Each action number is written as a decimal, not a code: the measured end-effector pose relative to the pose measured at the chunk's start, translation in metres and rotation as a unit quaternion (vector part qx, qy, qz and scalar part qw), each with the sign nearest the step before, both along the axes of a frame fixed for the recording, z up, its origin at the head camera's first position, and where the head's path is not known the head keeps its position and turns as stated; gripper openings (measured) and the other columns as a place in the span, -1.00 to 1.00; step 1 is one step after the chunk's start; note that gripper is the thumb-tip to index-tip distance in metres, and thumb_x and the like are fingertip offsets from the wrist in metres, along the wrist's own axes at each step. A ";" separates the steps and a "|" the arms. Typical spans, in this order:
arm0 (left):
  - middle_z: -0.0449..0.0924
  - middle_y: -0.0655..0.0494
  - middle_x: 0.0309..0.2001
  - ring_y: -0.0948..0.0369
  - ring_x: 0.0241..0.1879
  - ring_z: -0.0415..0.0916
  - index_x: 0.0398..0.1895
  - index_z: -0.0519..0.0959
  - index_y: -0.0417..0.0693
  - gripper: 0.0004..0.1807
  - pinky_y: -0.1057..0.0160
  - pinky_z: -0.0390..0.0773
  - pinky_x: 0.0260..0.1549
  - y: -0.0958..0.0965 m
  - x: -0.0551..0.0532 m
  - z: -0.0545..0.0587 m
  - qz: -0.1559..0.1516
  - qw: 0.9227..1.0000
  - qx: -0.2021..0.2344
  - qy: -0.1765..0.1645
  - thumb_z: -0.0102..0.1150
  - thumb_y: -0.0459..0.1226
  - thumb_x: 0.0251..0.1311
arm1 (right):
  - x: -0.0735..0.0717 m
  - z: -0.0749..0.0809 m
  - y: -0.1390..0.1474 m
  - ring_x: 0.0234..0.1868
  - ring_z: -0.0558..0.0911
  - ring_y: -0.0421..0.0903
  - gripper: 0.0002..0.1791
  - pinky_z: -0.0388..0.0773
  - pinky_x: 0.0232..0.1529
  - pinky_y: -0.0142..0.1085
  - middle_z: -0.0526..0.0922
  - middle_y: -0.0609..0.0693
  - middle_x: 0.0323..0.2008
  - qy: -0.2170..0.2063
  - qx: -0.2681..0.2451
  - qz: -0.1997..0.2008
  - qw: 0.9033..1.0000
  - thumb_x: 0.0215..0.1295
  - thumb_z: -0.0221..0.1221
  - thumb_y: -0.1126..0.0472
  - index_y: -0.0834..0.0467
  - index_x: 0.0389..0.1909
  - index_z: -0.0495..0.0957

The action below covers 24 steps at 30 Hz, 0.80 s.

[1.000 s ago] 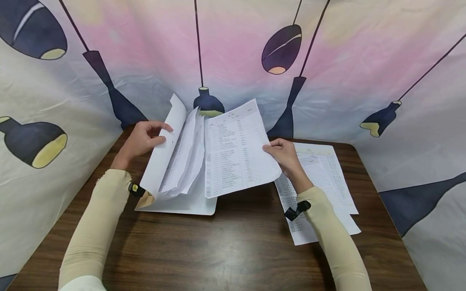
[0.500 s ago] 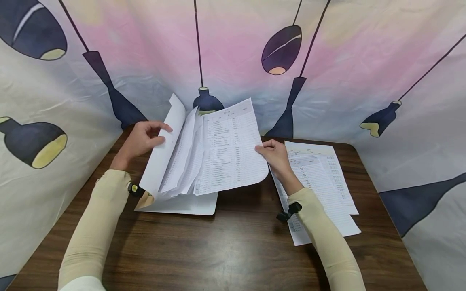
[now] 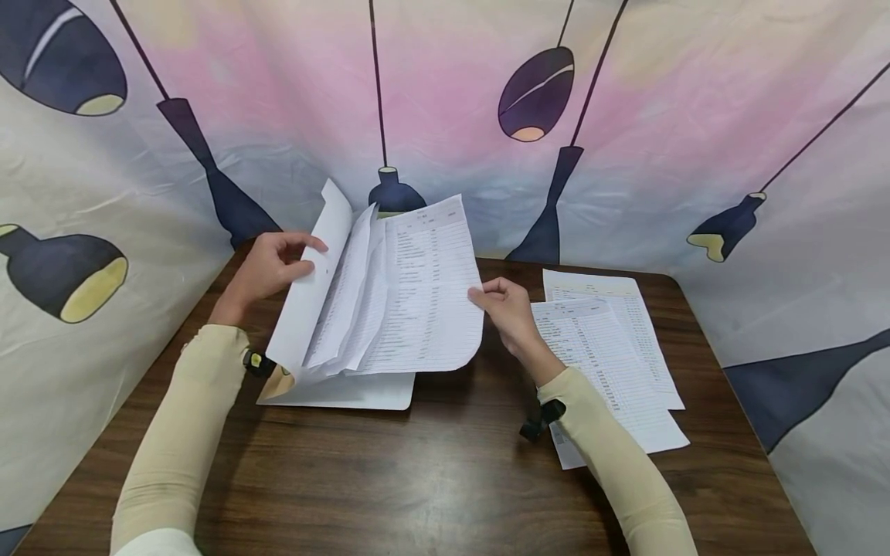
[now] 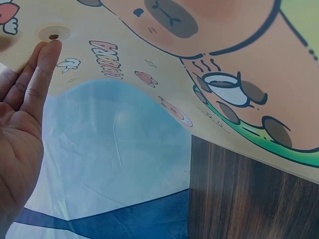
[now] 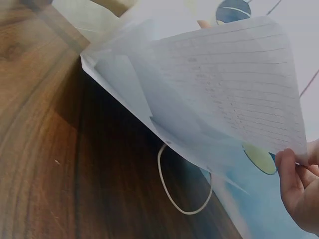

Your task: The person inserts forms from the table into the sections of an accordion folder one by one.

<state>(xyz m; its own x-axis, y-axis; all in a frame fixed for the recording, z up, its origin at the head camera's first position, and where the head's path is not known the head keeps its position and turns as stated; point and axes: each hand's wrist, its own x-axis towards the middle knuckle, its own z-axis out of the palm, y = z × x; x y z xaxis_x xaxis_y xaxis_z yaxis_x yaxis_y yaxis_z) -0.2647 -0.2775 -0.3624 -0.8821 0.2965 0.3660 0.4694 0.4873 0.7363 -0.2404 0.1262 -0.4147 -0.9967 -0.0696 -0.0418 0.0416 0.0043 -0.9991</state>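
A paper document folder (image 3: pixel 375 392) stands partly open, white inside, with several printed sheets (image 3: pixel 348 301) fanned within it. At its raised cover (image 3: pixel 300 309), my left hand (image 3: pixel 264 270) grips the flap from the left. In the left wrist view, that hand's fingers (image 4: pixel 37 89) lie against the cartoon-printed outside, fingertips at a round button (image 4: pixel 54 34). My right hand (image 3: pixel 511 313) pinches the right edge of a printed sheet (image 3: pixel 431 293), whose left side overlaps the papers in the folder. The right wrist view shows the thumb and fingers on this sheet's corner (image 5: pixel 294 144).
Two or more printed sheets (image 3: pixel 619 371) lie overlapping on the right of the brown wooden table (image 3: pixel 431 479). A string loop (image 5: pixel 185 213) hangs from the folder's edge. Behind the table, a cloth (image 3: pixel 445 100) with lamp drawings hangs close to its back edge.
My right hand has moved left with the pinched sheet, bringing it closer over the folder's papers. More of the sheets on the right now shows. My left hand stays in place.
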 end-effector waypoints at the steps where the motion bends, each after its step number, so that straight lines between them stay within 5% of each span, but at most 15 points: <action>1: 0.17 0.08 -0.64 0.26 -0.67 0.07 -0.01 0.66 -0.35 -0.70 0.27 0.21 -0.63 0.000 0.000 0.000 0.001 1.000 -0.001 -0.001 0.09 -0.53 0.22 | 0.001 0.000 -0.001 -0.33 0.74 -0.12 -0.82 0.64 -0.24 -0.21 0.78 0.05 -0.33 -0.003 0.003 0.005 1.000 0.35 0.31 0.26 0.29 -0.17 0.59; 6: 0.15 0.11 -0.65 0.25 -0.68 0.07 -0.01 0.68 -0.31 -0.70 0.26 0.20 -0.64 0.000 0.002 0.001 0.004 1.000 -0.002 -0.002 0.11 -0.53 0.22 | 0.004 0.001 -0.002 -0.32 0.73 -0.13 -0.81 0.63 -0.15 -0.16 0.78 0.06 -0.34 -0.004 0.017 0.017 1.000 0.33 0.32 0.26 0.30 -0.17 0.60; 13: 0.14 0.13 -0.67 0.23 -0.68 0.05 -0.04 0.66 -0.40 -0.72 0.24 0.17 -0.65 0.010 0.020 0.020 -0.010 1.000 0.010 0.003 0.10 -0.55 0.20 | 0.009 0.004 0.000 -0.34 0.71 -0.14 -0.81 0.59 -0.19 -0.23 0.77 0.06 -0.37 0.002 0.039 0.030 0.999 0.31 0.34 0.26 0.31 -0.19 0.61; 24: 0.13 0.14 -0.67 0.24 -0.69 0.03 -0.01 0.68 -0.32 -0.70 0.24 0.17 -0.66 -0.001 0.004 0.002 -0.002 1.000 0.000 0.009 0.11 -0.55 0.22 | 0.007 0.006 -0.014 -0.37 0.72 -0.11 -0.79 0.60 -0.26 -0.20 0.77 0.12 -0.34 0.021 0.023 0.013 0.999 0.31 0.33 0.25 0.32 -0.19 0.61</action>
